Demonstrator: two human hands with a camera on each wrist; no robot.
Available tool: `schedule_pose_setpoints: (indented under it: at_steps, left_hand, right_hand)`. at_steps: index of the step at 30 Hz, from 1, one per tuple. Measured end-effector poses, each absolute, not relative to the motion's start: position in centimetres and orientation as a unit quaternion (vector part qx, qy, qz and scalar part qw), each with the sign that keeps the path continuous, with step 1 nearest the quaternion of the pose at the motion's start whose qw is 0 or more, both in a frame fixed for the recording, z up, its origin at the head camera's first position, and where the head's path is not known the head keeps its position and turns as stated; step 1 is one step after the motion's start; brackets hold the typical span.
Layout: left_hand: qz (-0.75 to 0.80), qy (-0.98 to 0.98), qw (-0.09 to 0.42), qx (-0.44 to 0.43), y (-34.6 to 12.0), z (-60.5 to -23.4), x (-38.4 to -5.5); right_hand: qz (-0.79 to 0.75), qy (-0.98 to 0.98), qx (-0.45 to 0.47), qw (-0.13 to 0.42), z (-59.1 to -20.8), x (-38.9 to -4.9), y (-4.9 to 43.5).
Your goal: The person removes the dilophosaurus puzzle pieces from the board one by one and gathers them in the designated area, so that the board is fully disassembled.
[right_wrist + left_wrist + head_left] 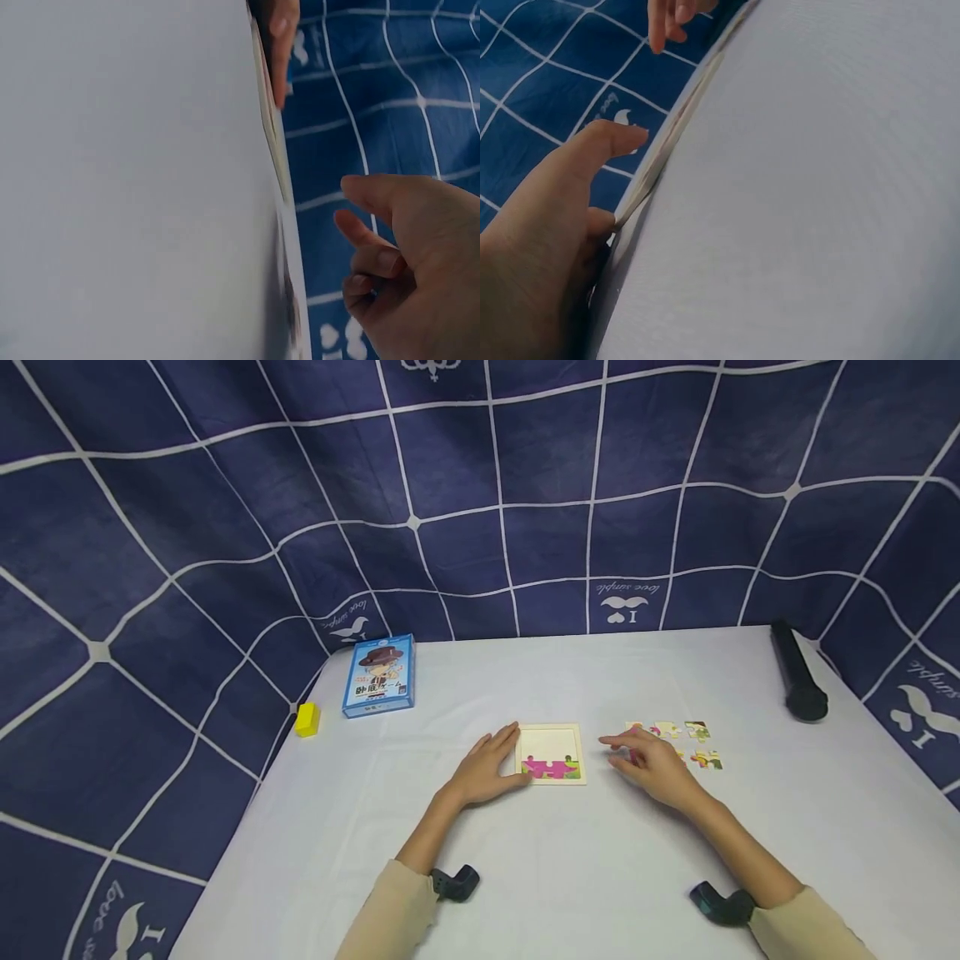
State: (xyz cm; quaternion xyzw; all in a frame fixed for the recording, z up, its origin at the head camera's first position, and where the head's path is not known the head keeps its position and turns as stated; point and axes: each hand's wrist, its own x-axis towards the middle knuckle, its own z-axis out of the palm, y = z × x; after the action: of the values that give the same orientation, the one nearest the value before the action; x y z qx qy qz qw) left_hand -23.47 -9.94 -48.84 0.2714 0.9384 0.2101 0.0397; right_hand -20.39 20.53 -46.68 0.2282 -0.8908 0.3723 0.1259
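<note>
In the head view a small square jigsaw tray (551, 739) lies on the white table. Pink and green pieces (552, 769) fill its near part, while the far part shows bare board. My left hand (486, 770) rests along the tray's left side, fingers stretched to the far corner and thumb at the near edge. Right of the tray, my right hand (654, 768) hovers with loosely bent fingers and nothing in them. Loose jigsaw pieces (697, 730) lie in two rows beyond and beside it, some partly hidden by the hand. The right wrist view shows the right hand (416, 255) above the tabletop.
At the back left is a blue card-game box (380, 675), with a yellow block (307, 720) near the left edge. A black microphone-like object (799, 675) lies at the back right. Dark blue checked cloth (480, 502) hangs behind the table (555, 877).
</note>
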Motion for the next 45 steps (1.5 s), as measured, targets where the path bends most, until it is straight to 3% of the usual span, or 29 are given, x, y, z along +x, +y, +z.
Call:
schedule_pose_setpoints:
  at_steps: [12,25,45]
  left_hand:
    - [0.194,0.935,0.011,0.298,-10.3,-49.2,-23.5]
    - [0.231,0.924,0.040,0.302,-10.9,-48.7,-23.7]
    - [0.242,0.923,0.030,0.297,-10.8,-48.9,-23.4]
  right_hand:
    - [0.394,-0.875,0.273,0.065,-47.6,-21.4,12.4]
    - [0.330,-0.909,0.253,0.024,-48.2,-21.6,10.9]
    - [0.406,-0.869,0.272,0.076,-48.6,-21.6,10.9]
